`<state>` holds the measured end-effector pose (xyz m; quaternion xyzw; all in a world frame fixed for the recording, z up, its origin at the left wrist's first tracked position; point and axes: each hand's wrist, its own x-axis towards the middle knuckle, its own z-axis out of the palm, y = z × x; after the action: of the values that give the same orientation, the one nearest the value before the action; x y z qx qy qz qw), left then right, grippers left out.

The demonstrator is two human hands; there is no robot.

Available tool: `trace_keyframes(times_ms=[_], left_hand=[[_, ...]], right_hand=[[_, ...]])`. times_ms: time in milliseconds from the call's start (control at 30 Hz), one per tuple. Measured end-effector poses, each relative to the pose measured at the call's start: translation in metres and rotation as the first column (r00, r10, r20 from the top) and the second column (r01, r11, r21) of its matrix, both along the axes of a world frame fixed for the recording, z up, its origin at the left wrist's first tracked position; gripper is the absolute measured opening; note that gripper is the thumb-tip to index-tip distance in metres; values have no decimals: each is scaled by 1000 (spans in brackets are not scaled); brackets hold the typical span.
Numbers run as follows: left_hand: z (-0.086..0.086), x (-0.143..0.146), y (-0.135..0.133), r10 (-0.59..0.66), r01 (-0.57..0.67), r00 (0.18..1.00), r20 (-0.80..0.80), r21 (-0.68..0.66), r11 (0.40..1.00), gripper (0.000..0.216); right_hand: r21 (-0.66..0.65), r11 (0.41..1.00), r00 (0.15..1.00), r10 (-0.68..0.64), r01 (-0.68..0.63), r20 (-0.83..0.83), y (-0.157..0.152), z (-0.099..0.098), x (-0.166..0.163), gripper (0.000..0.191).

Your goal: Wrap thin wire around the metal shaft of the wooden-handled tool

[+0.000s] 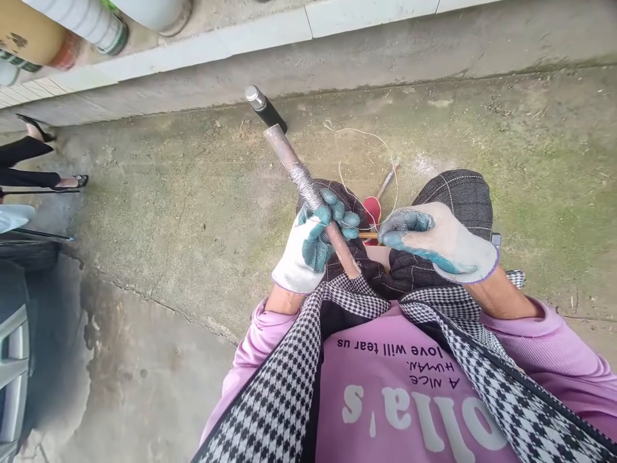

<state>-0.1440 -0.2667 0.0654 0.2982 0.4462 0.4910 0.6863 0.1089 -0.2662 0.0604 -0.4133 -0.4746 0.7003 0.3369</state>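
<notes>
A brown rod [343, 249] lies slantwise in my gloved left hand [315, 235], the fingers wrapped round it. Silvery wire or cord [307, 185] is wound in many turns round the rod just beyond that hand. To the right, my gloved right hand [434, 238] pinches a thin pale strand [396, 173], which loops out over the ground in front. A thin yellow piece [369, 235] runs between the two hands; I cannot make out what it is. The right fingertips hide whatever else they grip.
A black flask [270, 112] with a silver cap stands beyond the rod. Between my knees shows a red shoe [371, 209], near a thin stick [387, 181]. A tiled ledge [260, 38] bears several pots. At left are another person's legs [29, 164] and a car wheel [14, 360].
</notes>
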Motion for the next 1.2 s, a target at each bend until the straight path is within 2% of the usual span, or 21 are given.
trace_keyframes(times_ms=[100,300,433,533,667,933,1067,1200], left_hand=[[3,5,-1,8,-8,1000,-19,-2,1000,55],[9,16,-6,-38,39,999,32,-48,998,59],[12,20,-7,-42,43,999,18,-70,997,56],[15,20,-7,-28,29,999,22,-62,998,57],[14,20,-7,-34,35,999,22,-42,998,57],[14,15,-12,-60,61,996,-63,18,998,53],[16,15,-12,-55,61,993,-108,52,997,51],[15,16,-13,-13,18,984,-176,28,999,54]], right_hand=[[-14,999,999,-49,48,-19,-3,0,-4,33],[-49,998,999,-49,49,-7,-9,-3,-15,32],[-84,990,993,-118,116,-16,-11,5,-27,37],[-107,977,980,-190,182,-66,-11,13,-35,38],[-160,970,971,-203,182,-125,-10,18,-39,37],[-183,950,960,-270,252,-81,-8,26,-43,43],[-149,942,949,-312,302,-52,-12,31,-45,34],[-8,942,942,-335,335,-2,-19,30,-45,19]])
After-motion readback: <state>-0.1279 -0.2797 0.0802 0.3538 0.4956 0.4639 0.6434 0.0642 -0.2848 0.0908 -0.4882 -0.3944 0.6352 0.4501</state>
